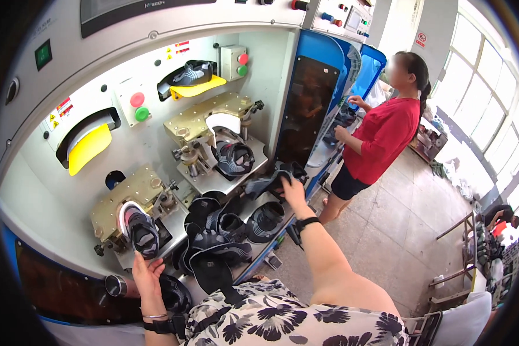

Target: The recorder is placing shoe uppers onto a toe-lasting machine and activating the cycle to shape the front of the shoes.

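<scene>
On the left metal press fixture (127, 202) a grey-black shoe upper (144, 233) sits with its white-lined end inward. My left hand (148, 277) is just below its near end, fingers apart, fingertips at the edge. Over at the right, my right hand (294, 195) has its fingers closed on a dark shoe upper (275, 179) at the ledge's far right end. The right fixture (213, 118) bears another shoe upper (234, 158), a white curved piece (224, 122) behind it. Between the hands, several dark uppers (219, 228) lie heaped on the ledge, and one upper (265, 222) stands beside them.
Yellow curved pads (90, 149) stick out of slots in the machine's back wall; a shoe upper (195, 74) rests on the right one. Red and green buttons (139, 106) sit between. A metal cup (116, 285) is near my left wrist. A person in red (383, 130) works to the right.
</scene>
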Tool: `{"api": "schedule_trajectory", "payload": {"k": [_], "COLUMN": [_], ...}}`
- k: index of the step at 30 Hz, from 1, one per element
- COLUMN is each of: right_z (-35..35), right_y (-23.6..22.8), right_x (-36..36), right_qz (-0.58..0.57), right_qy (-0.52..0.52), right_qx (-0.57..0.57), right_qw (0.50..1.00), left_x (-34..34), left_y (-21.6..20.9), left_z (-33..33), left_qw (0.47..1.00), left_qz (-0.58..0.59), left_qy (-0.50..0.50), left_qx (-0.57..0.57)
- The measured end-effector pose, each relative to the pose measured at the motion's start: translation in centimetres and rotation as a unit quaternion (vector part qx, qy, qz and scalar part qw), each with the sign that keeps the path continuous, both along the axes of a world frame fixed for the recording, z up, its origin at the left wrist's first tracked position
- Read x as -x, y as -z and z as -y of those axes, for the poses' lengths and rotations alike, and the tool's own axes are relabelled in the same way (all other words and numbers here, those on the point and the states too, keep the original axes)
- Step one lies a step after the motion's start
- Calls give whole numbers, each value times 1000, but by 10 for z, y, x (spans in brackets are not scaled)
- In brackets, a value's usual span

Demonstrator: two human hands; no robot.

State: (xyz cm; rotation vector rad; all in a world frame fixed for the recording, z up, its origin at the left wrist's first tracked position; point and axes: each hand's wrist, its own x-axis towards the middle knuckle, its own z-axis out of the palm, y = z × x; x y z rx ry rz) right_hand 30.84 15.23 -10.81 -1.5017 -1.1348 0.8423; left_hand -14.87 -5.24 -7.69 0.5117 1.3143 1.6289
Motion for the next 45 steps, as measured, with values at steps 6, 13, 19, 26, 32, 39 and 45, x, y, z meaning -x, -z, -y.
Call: {"api": "schedule_trajectory", "payload": {"k": [6,13,19,26,32,39,45], "right_z": [32,80,96,146,159,140,131], "right_y": [-44,-126,-131,-166,-143,-164,-189], "right_x": [-2,163,257,246,265,232,221], "right_qz": [-431,-444,-330,-56,115,172,269], "right_qy": [-143,-606,-632,-457,-530,-528,-522], "right_qx": [-118,-41,-143,-518,-563,-631,-623], "right_qw": [883,659,686,721,623,542,517], "left_x": [-2,-62,-38,3,-29,-32,-21], "left_y": [-8,-74,-69,-90,-110,-140,-128], "left_z": [11,23,49,83,84,80,67], "left_qw": [990,899,940,956,959,934,875], "left_qz": [-7,52,228,109,3,71,-411], "left_qy": [119,427,218,13,-43,-68,-119], "left_qx": [77,-88,-129,-272,-279,-343,-225]}}
